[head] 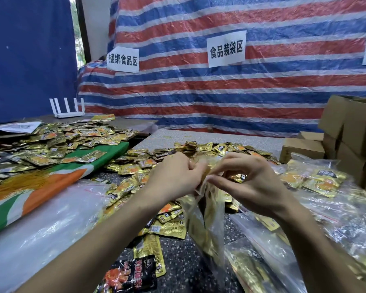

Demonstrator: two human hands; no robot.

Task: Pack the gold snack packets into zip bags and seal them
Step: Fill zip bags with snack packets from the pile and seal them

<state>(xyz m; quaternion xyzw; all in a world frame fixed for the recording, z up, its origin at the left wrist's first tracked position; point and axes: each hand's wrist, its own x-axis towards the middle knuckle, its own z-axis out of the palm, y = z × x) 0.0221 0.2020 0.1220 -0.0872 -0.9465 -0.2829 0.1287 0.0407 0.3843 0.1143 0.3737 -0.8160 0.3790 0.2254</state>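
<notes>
A black-and-red packet [133, 275] lies nearest, beside the left forearm, on a speckled table [178, 263]. Above it the left hand [173, 176] and right hand [254, 180] meet, the fingers of both pinching the mouth of a clear zip bag [213, 225]. It hangs below them with gold snack packets [198, 229] inside. A loose gold heap [199, 148] lies just beyond the hands. Filled bags [317, 182] lie right of the right hand.

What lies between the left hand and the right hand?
Head view: the top of a clear zip bag holding gold packets; left hand and right hand both pinch it.
</notes>
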